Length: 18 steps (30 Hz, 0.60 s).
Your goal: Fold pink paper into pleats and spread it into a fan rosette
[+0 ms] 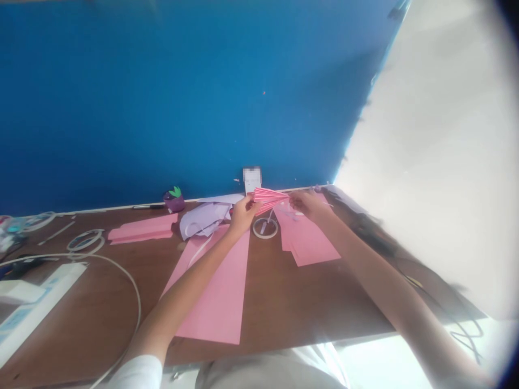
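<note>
A pink sheet of pleated paper (270, 200) is held up above the far part of the table, its folds fanned on the left and narrowing to the right. My left hand (244, 213) grips the wide, spread side. At the narrow end, my right hand (304, 202) pinches the gathered pleats. Below the hands lies a white ring (265, 228), perhaps a roll of tape. One large flat pink sheet (219, 302) rests under my left forearm. More pink sheets (306, 237) lie beneath my right hand and forearm.
On the brown table (284, 308) are crumpled lilac paper (205, 219), folded pink paper (141, 229), a purple pot (174, 202), a white power strip (40, 308) and a looping white cable (135, 286). A small upright phone-like object (252, 181) leans near the blue wall (182, 97).
</note>
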{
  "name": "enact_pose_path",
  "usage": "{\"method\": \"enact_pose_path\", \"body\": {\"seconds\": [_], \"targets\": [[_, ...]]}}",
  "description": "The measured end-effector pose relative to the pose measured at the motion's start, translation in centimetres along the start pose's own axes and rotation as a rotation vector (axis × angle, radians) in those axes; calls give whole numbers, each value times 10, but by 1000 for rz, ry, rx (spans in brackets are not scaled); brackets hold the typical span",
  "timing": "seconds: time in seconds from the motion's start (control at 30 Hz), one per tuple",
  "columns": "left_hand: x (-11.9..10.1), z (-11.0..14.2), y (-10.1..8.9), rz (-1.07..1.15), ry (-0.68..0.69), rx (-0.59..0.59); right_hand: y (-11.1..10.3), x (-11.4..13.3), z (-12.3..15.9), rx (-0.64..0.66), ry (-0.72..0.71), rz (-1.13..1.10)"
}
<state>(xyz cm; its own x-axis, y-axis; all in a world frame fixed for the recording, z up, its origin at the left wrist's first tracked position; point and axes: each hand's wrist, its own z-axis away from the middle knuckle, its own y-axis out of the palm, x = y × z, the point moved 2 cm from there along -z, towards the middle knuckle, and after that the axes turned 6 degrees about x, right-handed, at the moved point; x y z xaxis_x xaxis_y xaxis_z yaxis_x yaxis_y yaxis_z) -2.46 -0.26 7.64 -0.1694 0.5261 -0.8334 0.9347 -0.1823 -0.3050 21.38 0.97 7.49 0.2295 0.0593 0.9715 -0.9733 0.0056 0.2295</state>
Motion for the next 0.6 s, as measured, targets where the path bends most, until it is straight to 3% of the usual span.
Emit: {"method": "enact_pose_path", "body": {"seconds": [0.3, 0.6], "targets": [[-2, 3, 1, 17, 6, -51, 0, 2, 1, -4, -24, -3], [-9, 8, -2, -226, -34, -95, 3, 3, 3, 5, -20, -3]]}}
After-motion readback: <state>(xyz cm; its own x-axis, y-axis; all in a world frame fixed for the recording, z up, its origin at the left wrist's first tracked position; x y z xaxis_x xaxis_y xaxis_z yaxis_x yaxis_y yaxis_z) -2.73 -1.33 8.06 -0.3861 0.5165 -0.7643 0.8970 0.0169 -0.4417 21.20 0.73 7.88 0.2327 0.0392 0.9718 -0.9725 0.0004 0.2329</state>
